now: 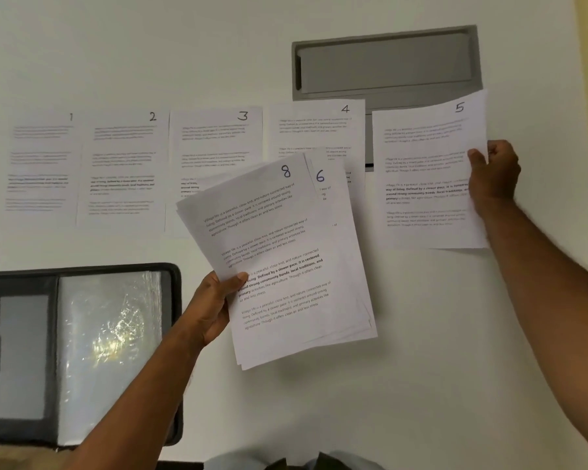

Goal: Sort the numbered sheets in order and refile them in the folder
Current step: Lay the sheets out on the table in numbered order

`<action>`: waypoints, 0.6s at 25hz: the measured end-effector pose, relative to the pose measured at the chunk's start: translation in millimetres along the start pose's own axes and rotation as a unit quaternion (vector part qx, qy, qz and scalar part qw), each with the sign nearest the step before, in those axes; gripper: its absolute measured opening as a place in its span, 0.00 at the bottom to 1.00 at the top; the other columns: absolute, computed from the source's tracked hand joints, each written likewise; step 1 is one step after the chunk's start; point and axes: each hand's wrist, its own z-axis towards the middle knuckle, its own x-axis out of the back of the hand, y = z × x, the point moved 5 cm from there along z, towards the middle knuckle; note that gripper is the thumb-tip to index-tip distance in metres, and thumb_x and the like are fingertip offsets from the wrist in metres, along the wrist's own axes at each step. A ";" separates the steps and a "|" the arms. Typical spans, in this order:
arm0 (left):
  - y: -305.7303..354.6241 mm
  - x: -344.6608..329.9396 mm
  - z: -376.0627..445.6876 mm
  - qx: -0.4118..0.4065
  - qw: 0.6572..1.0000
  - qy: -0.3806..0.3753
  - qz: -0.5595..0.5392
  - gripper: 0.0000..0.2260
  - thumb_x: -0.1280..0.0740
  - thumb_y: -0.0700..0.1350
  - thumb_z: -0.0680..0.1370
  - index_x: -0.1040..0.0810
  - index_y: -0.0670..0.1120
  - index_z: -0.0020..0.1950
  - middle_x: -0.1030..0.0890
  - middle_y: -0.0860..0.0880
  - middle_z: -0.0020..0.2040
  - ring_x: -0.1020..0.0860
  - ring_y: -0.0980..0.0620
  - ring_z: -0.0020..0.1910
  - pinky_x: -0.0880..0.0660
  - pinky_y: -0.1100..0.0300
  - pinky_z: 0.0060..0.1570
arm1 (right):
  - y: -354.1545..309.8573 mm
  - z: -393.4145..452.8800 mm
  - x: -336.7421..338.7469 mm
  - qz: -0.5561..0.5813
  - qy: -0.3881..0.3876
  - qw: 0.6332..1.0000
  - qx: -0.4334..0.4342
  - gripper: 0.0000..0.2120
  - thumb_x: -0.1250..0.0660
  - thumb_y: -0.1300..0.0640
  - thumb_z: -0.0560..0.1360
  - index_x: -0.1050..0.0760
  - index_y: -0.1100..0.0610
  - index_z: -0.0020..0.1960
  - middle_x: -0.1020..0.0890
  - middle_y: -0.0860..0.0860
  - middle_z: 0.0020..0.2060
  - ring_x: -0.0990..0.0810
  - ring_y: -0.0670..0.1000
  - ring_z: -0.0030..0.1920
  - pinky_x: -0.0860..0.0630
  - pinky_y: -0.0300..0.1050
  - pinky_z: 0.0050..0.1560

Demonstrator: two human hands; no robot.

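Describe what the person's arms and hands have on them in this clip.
Both forearms are bare as far as the frame shows: no sleeves, gloves or watch. The left hand and right hand show no rings on the visible fingers. No markings show on either arm.

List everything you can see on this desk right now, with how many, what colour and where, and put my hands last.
Sheets 1 to 4: four, white, in a row across the far side of the desk, in order from the left.
Sheet 5: one, white, right end of the row, partly over the hatch.
Stack: several sheets, white, centre, sheet 8 on top, sheet 6 showing behind it.
Folder: one, black with clear sleeves, open at near left.
Hatch: one, grey, set into the desk at far right.
Desk: one, white.
Left hand: grip on the stack.
Right hand: grip on sheet 5's right edge.
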 end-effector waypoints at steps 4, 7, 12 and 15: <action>0.2 -11.8 11.4 0.006 1.000 -0.005 0.012 0.16 0.36 0.33 0.80 0.23 0.43 0.67 0.16 0.42 0.62 0.16 0.42 0.58 0.19 0.47 0.59 | 2.8 10.0 -12.2 0.002 0.017 1.000 -0.004 0.16 0.36 0.56 0.81 0.26 0.64 0.64 0.19 0.59 0.61 0.20 0.57 0.61 0.30 0.36 0.52; -0.4 -16.8 14.9 0.008 1.000 -0.010 0.018 0.15 0.37 0.33 0.80 0.22 0.43 0.65 0.16 0.42 0.61 0.16 0.43 0.57 0.19 0.47 0.58 | 3.8 11.8 -19.4 0.014 0.021 1.000 -0.004 0.15 0.36 0.56 0.82 0.27 0.64 0.64 0.19 0.58 0.62 0.20 0.56 0.62 0.30 0.31 0.47; -1.7 -18.3 11.3 0.006 1.000 -0.015 0.015 0.15 0.36 0.33 0.80 0.21 0.43 0.66 0.17 0.41 0.62 0.17 0.42 0.59 0.20 0.47 0.60 | 1.3 6.2 -19.8 0.033 0.008 0.999 -0.005 0.17 0.35 0.55 0.81 0.28 0.62 0.66 0.20 0.58 0.62 0.20 0.56 0.61 0.30 0.23 0.43; -1.5 -16.4 7.0 0.006 1.000 -0.015 0.015 0.17 0.35 0.34 0.80 0.23 0.42 0.68 0.18 0.41 0.64 0.18 0.41 0.61 0.20 0.48 0.60 | 1.3 -12.0 -11.1 0.030 0.036 0.999 0.021 0.21 0.35 0.52 0.79 0.28 0.61 0.67 0.23 0.58 0.62 0.22 0.56 0.59 0.29 0.36 0.55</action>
